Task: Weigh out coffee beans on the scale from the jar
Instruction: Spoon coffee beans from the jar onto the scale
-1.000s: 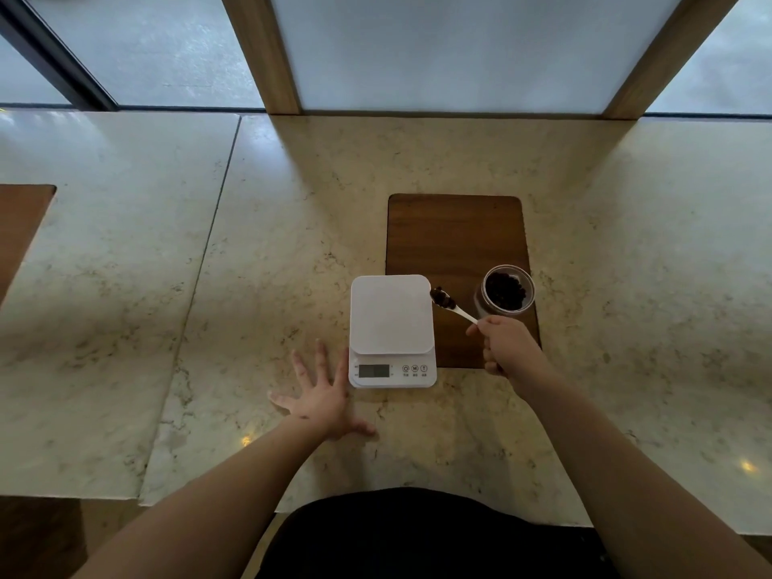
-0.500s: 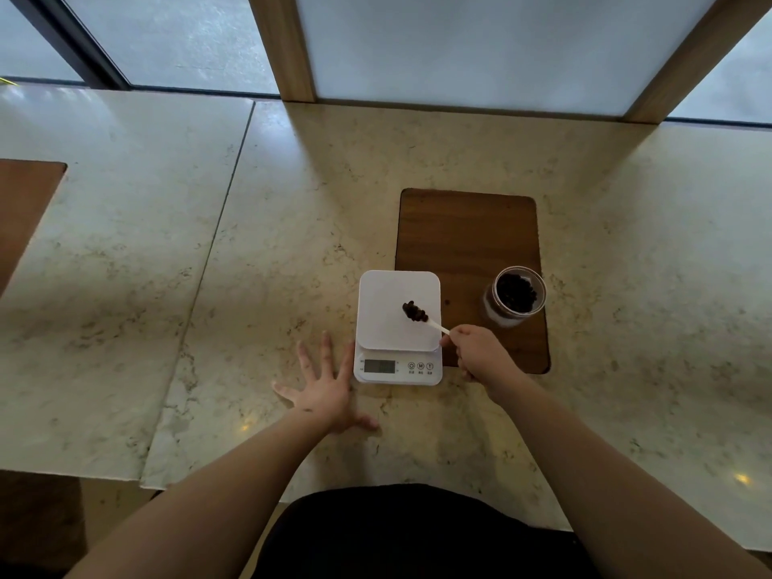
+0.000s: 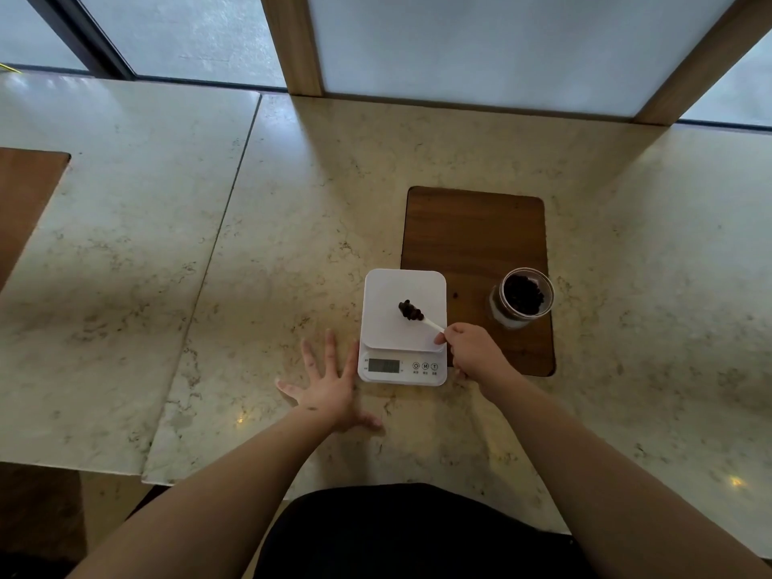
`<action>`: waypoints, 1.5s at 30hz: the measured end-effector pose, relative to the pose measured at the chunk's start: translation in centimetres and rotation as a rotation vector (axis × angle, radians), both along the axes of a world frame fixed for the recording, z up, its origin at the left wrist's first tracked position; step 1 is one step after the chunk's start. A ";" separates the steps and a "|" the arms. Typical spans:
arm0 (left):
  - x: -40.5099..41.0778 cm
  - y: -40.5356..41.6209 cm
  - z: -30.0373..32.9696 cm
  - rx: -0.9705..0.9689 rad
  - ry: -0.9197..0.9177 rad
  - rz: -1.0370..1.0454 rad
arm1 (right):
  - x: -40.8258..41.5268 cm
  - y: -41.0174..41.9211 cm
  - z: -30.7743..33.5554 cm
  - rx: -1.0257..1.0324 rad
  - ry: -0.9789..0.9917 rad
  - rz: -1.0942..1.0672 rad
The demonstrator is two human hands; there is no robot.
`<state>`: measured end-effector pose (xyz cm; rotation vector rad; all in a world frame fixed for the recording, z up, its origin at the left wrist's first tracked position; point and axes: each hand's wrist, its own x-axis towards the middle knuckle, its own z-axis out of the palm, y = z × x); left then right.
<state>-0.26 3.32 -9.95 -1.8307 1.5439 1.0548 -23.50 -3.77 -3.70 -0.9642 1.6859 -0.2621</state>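
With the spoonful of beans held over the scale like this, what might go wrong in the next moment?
1. The scale has no cup on its flat white platform, so beans tipped from the spoon in the right hand may roll off onto the counter.
2. The left hand lies spread beside the scale's edge; touching it could disturb the reading.

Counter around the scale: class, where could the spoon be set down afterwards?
Bare marble left of the left hand, and right of the wooden board. The board's far half is free. Crowded: scale, right hand and jar sit close.
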 end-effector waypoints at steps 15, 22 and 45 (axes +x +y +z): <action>0.2 0.1 -0.5 -0.008 0.002 0.008 | -0.1 0.0 -1.0 -0.130 0.095 0.115; 0.0 -0.2 -0.2 0.024 -0.014 0.011 | -0.5 1.0 -0.6 -0.352 0.390 0.413; -0.3 -0.2 0.6 0.024 -0.014 0.014 | 0.4 7.0 -2.9 -0.339 0.151 0.009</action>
